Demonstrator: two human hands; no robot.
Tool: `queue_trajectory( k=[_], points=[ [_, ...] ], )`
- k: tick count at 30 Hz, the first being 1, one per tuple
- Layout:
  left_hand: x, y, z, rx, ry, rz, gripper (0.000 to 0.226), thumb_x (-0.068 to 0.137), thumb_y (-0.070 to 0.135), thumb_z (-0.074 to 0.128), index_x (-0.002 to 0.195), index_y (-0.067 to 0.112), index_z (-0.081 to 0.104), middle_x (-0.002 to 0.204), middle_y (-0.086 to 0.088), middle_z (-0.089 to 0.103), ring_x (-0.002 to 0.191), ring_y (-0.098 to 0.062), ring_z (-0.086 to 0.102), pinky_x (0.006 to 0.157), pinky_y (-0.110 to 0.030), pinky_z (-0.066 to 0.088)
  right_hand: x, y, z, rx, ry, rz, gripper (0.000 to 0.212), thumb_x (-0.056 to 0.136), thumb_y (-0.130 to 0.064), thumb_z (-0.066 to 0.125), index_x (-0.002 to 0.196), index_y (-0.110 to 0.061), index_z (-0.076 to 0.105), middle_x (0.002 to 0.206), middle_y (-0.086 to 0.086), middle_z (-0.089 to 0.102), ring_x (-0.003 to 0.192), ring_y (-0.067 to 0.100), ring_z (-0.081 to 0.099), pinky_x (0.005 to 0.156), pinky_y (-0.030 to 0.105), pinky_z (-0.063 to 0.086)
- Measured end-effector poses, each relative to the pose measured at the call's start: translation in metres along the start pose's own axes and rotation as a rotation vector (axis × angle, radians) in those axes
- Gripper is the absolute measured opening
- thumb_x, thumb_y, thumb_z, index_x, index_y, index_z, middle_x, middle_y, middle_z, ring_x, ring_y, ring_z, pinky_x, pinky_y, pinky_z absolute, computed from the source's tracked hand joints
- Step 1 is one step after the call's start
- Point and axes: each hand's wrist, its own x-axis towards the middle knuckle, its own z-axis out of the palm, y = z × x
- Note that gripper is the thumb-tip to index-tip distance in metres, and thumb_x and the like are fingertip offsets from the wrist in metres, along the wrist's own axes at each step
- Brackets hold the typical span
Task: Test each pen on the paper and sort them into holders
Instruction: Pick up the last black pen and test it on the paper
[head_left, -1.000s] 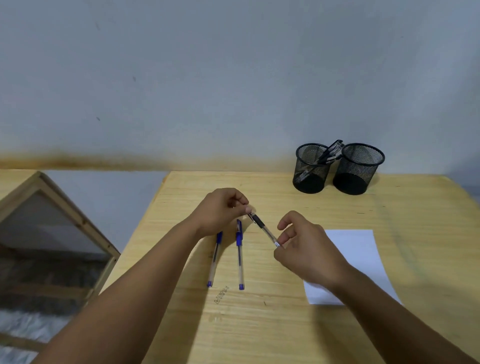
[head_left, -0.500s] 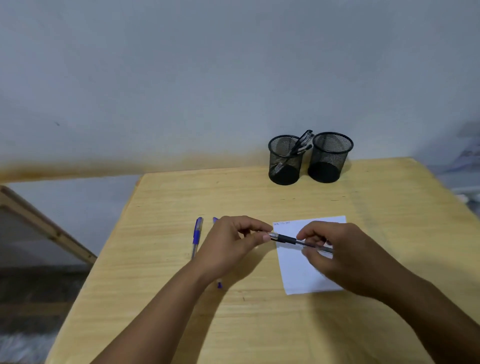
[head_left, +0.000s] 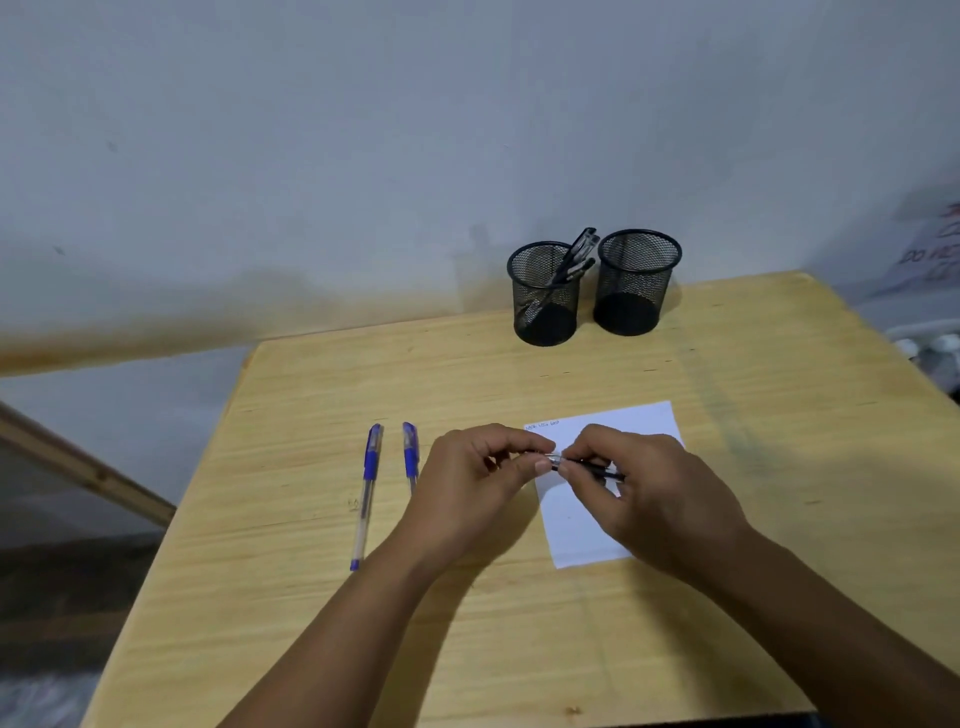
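Both hands meet over the left edge of the white paper (head_left: 613, 431) on the wooden table (head_left: 519, 374). My right hand (head_left: 649, 488) grips a black pen (head_left: 597, 467) by its barrel. My left hand (head_left: 478, 483) pinches the pen's silver tip end, where a cap may sit; I cannot tell. Faint scribbles mark the paper's top left corner. Two blue capped pens lie left of my hands: one (head_left: 366, 493) in full view, the other (head_left: 410, 452) partly hidden under my left hand. Two black mesh holders stand at the back: the left one (head_left: 543, 296) holds several black pens, the right one (head_left: 634, 283) looks empty.
The table's left edge runs close to the blue pens, with floor and a wooden frame (head_left: 88, 467) beyond it. A grey wall rises right behind the holders. Some blurred items sit off the table's right edge.
My hands have closed toward each other along the black pen over the paper's left edge; the left fingers now sit right at the tip. The view has shifted slightly.
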Motion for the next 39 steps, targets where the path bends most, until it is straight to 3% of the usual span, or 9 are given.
queue_trajectory(
  k=[4,7,12,18,26,30,33,35,39],
  points=[
    [0.004,0.003,-0.001,0.066,-0.058,0.026,0.02,0.088,0.016,0.073,0.088,0.036,0.076,0.089,0.024,0.073,0.082,-0.012,0.064,0.074,-0.018,0.048,-0.001,0.002,0.001,0.004,-0.068,0.046,0.013,0.093,-0.044,0.055,0.087,-0.032,0.053,0.062,-0.003,0.057,0.056,0.017,0.05,0.046,0.034,0.041],
    [0.012,0.001,-0.009,0.054,0.001,0.004,0.016,0.089,0.015,0.072,0.092,0.03,0.078,0.09,0.021,0.075,0.085,-0.013,0.066,0.074,-0.019,0.049,0.0,0.009,-0.005,0.047,-0.105,0.143,0.012,0.093,-0.043,0.055,0.087,-0.033,0.054,0.063,-0.004,0.058,0.05,0.014,0.044,0.047,0.029,0.034],
    [0.031,-0.007,-0.023,0.116,0.185,-0.079,0.01,0.085,0.021,0.075,0.09,0.03,0.076,0.068,0.027,0.066,0.059,0.0,0.052,0.056,-0.012,0.041,0.001,0.021,-0.014,0.346,-0.057,0.317,0.017,0.096,-0.025,0.052,0.094,-0.038,0.063,0.078,-0.01,0.067,0.061,0.016,0.057,0.064,0.034,0.048],
    [0.038,-0.018,-0.018,0.407,0.338,-0.207,0.003,0.083,0.034,0.069,0.08,0.034,0.07,0.071,0.02,0.066,0.057,0.002,0.055,0.053,-0.021,0.038,-0.004,0.022,-0.012,0.714,-0.005,0.459,0.039,0.094,-0.005,0.056,0.117,-0.035,0.064,0.089,0.003,0.076,0.072,0.022,0.073,0.075,0.042,0.062],
    [0.036,-0.029,-0.007,0.686,0.347,-0.023,0.021,0.087,0.027,0.063,0.108,0.03,0.069,0.103,0.012,0.071,0.101,-0.02,0.057,0.086,-0.037,0.044,-0.007,0.026,-0.006,0.841,0.059,0.492,0.028,0.097,-0.009,0.056,0.107,-0.026,0.074,0.1,0.002,0.077,0.083,0.022,0.076,0.078,0.037,0.06],
    [0.015,-0.027,0.008,0.602,0.196,0.166,0.031,0.088,0.033,0.061,0.118,0.027,0.063,0.119,0.014,0.063,0.112,-0.012,0.05,0.094,-0.028,0.04,-0.003,0.03,-0.006,1.038,0.067,0.466,0.03,0.097,-0.002,0.053,0.111,-0.019,0.073,0.108,0.007,0.076,0.101,0.022,0.073,0.087,0.036,0.059],
    [0.006,-0.027,0.017,0.684,-0.004,0.231,0.051,0.089,0.047,0.055,0.134,0.022,0.054,0.137,0.008,0.056,0.129,-0.015,0.045,0.112,-0.033,0.035,-0.003,0.033,-0.003,0.849,0.122,0.336,0.036,0.086,-0.002,0.069,0.117,-0.021,0.071,0.105,0.001,0.077,0.104,0.016,0.071,0.093,0.037,0.055],
    [0.002,-0.024,0.02,0.748,-0.087,0.177,0.071,0.091,0.054,0.052,0.151,0.019,0.036,0.159,0.006,0.033,0.148,-0.017,0.022,0.119,-0.026,0.013,0.003,0.031,-0.002,0.746,0.186,0.349,0.029,0.083,-0.012,0.076,0.109,-0.026,0.075,0.1,-0.005,0.078,0.102,0.014,0.071,0.094,0.04,0.055],
    [0.001,-0.028,0.021,0.88,-0.206,0.121,0.087,0.092,0.068,0.038,0.158,0.019,0.007,0.166,0.003,-0.001,0.153,-0.019,-0.006,0.121,-0.034,0.0,0.021,0.029,0.004,0.745,0.254,0.407,0.017,0.085,-0.017,0.074,0.098,-0.027,0.077,0.092,-0.004,0.078,0.089,0.015,0.075,0.086,0.045,0.059]
  ],
)
